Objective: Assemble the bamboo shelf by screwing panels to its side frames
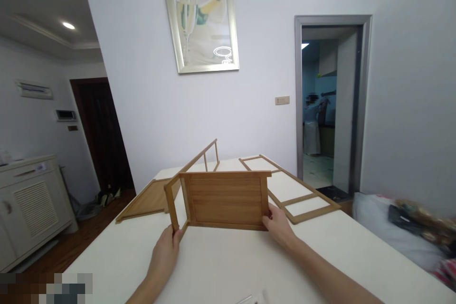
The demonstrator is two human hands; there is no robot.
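Note:
My left hand [166, 251] is closed around the near end of a ladder-like wooden side frame [172, 209], which stands on its long edge and runs back across the table. A brown slatted wooden panel [226, 199] stands upright on its edge, its left end against that frame. Whether the two are fastened together I cannot tell. My right hand [280, 228] grips the panel's lower right end, thumb on the near side. Flat on the right lies a second wooden side frame [308, 218]. More wooden panels [142, 199] lie flat on the left, partly behind the standing frame.
All of this is on a white table [117, 256] close to a wall. A small clear packet [254, 299] shows at the near edge. Bags [384, 232] are piled to the right. Beyond the doorway [297, 104] a person [312, 123] stands. A white cabinet [35, 213] is at left.

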